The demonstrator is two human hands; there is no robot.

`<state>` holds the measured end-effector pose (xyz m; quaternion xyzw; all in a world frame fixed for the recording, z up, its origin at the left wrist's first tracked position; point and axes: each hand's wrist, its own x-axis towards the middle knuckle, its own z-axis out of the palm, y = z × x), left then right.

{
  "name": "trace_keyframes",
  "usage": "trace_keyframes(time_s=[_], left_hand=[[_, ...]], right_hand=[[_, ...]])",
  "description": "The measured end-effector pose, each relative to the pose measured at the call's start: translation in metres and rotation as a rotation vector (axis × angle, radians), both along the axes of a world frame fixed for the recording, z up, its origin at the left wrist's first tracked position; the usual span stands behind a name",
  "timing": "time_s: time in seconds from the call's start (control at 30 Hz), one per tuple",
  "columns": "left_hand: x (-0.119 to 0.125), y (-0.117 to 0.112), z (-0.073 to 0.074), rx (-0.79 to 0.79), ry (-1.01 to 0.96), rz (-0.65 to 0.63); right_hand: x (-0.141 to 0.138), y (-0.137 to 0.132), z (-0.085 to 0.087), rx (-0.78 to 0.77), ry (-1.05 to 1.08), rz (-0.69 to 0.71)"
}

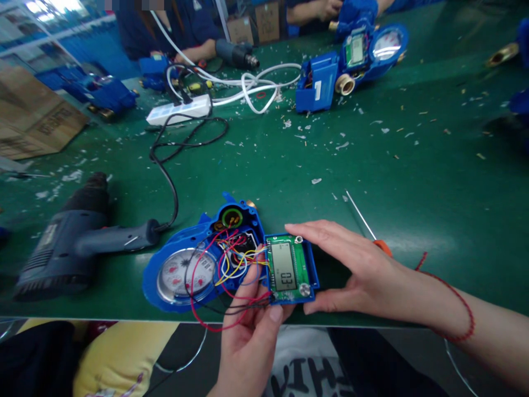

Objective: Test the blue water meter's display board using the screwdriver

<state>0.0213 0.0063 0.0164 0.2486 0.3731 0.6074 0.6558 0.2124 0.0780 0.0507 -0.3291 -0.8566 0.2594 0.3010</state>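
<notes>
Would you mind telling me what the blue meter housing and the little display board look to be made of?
The blue meter housing looks like moulded plastic: uniform glossy colour, rounded edges. The display board, gripped by the right hand with the left hand under it, looks like a green circuit board with a grey LCD; its blue frame seems plastic.

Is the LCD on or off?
On: the LCD shows dark digits, its green board held between left hand and right hand.
</notes>
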Motion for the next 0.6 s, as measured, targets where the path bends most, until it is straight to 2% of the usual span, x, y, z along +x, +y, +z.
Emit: trace_keyframes(time_s=[0.6], left_hand=[[-0.0029,-0.0026,-0.0001,-0.089,0.032,0.044]], right_hand=[[-0.0014,0.0000,0.0004,0.004,0.006,0.001]])
